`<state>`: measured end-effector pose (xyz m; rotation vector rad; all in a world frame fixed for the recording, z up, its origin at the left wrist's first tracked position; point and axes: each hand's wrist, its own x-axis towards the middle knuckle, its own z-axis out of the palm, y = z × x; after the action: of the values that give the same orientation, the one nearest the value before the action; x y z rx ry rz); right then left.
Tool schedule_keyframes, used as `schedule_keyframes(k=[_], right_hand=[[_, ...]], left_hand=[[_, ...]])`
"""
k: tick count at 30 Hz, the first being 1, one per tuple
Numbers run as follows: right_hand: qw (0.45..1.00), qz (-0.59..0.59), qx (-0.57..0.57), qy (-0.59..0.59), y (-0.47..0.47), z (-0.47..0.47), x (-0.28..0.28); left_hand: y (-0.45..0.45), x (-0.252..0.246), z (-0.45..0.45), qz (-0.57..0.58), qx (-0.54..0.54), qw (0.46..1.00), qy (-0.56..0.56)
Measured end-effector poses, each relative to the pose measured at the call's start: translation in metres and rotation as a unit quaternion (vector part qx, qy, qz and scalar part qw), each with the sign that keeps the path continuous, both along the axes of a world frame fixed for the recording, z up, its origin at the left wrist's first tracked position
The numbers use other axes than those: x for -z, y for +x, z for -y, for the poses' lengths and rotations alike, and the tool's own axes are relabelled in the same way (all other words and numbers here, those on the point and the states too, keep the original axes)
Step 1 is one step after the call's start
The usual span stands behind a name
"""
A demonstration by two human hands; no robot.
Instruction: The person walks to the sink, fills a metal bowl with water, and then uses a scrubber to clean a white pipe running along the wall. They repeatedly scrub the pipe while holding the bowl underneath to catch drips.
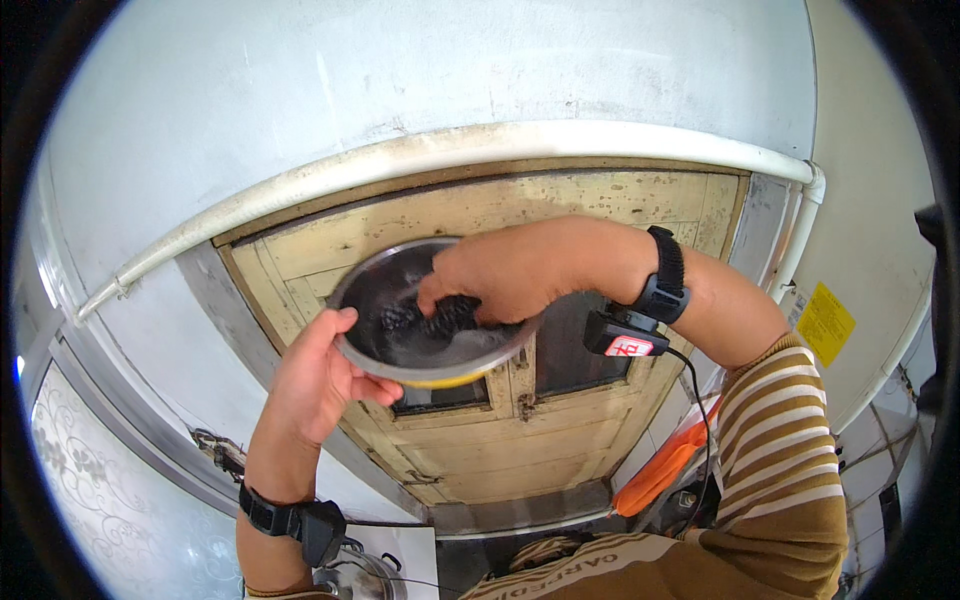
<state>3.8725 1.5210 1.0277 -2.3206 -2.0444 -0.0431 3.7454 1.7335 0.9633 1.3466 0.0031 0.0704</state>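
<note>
A round metal bowl (442,369) with a dark, shiny inside and some yellow on its underside is held up, tilted towards me. My left hand (319,375) grips its left rim, thumb over the edge and fingers underneath. Reaching in from the right, my right hand (517,270) has bent fingers inside the bowl. Those fingers are around a dark, coarse-textured clump (451,316), partly hidden by the hand and blurred. A similar dark patch shows left of the fingers; whether it is a reflection I cannot tell.
Behind the bowl is a worn wooden double door (510,450) with a metal latch. A white pipe (480,142) runs above it. A lidded metal pot (364,576) stands low at left; an orange bag (664,461) hangs at right. A cable (703,420) trails from my right wrist strap.
</note>
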Motion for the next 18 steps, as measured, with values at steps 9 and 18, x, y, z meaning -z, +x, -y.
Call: schedule_keyframes(k=[9, 18], right_hand=[[0.996, 0.039, 0.040, 0.070, -0.027, 0.031, -0.011], [0.867, 0.316, 0.021, 0.384, -0.020, 0.049, -0.059]], left_hand=[[0.006, -0.003, 0.009, -0.007, 0.018, 1.000, -0.019], [0.029, -0.040, 0.012, 0.047, 0.019, 0.998, -0.029]])
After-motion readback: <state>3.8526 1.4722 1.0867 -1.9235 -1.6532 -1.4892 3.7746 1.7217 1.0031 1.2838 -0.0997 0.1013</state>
